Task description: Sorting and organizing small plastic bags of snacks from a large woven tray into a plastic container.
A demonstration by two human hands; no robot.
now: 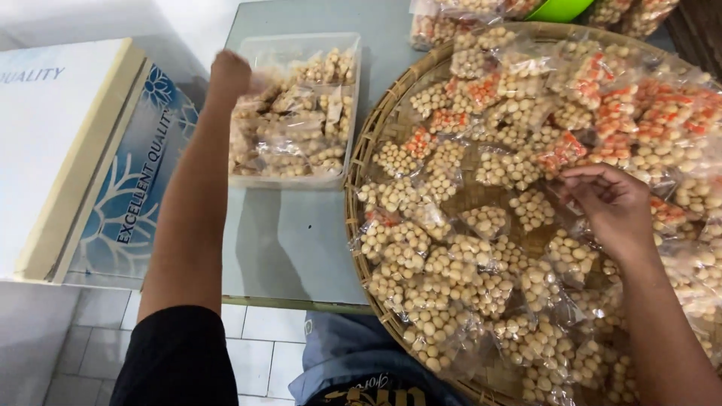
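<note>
On the grey bench (301,248), a big round woven tray (376,135) fills the right side and hangs past the near edge, heaped with small clear packets of pale round snacks (421,256); the ones toward its far right carry orange pieces (639,113). A bare strip of bench lies open between the tray's left rim and the bench's left edge. At the far left corner sits a clear rectangular tub (301,113), long axis running away from me, packed with similar packets. Beside the bench stands a white and blue carton (83,165). My left hand (229,74) hovers clenched over the tub's left rim; whether it holds anything I cannot tell. My right hand (613,207) pinches a packet on the tray, fingers (583,174) pointing left.
</note>
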